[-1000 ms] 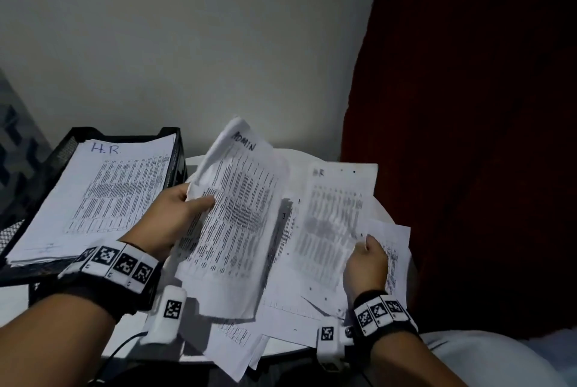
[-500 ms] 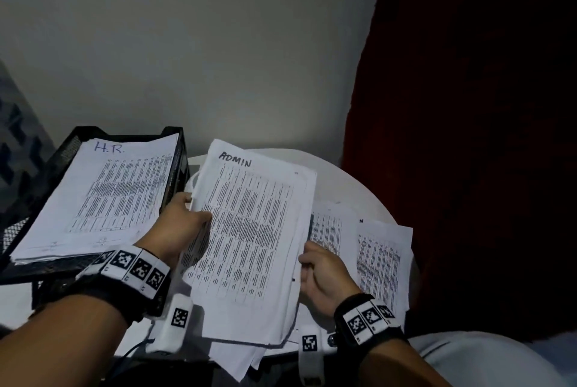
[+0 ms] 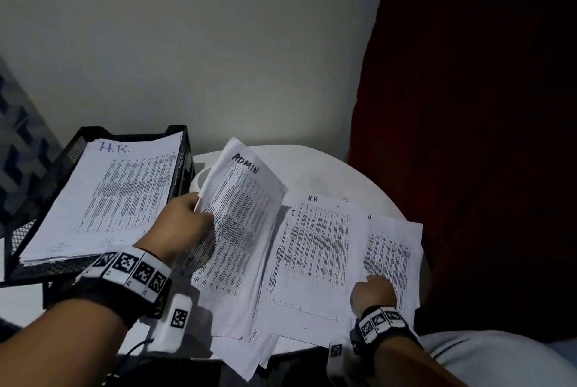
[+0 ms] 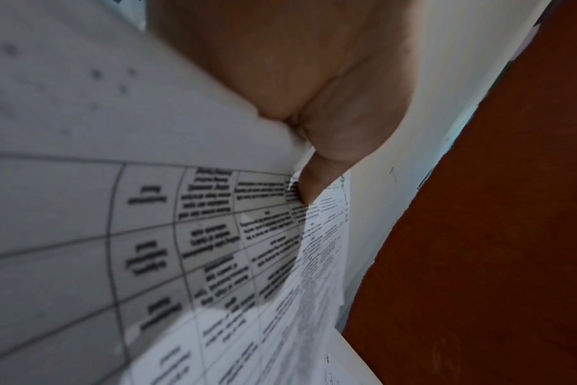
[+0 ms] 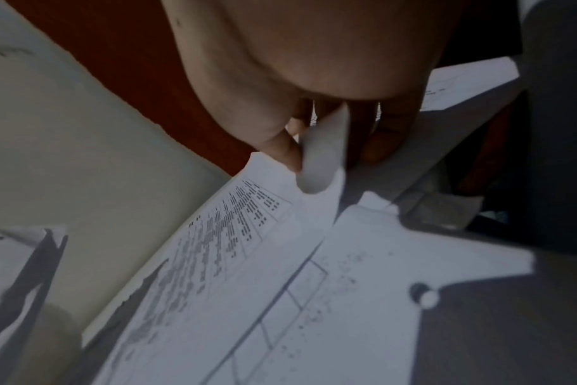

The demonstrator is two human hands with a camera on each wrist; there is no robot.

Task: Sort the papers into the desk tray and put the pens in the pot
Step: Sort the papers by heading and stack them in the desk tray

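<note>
Left hand (image 3: 179,224) pinches the ADMIN sheets (image 3: 240,230) at centre frame, lifting their edge off the round counter (image 3: 327,174). Right hand (image 3: 373,293), lower right, curls its fingers round the edge of a sheet (image 3: 390,252). Tray (image 3: 40,186), left of frame, holds the H.R. stack (image 3: 125,193).
</note>
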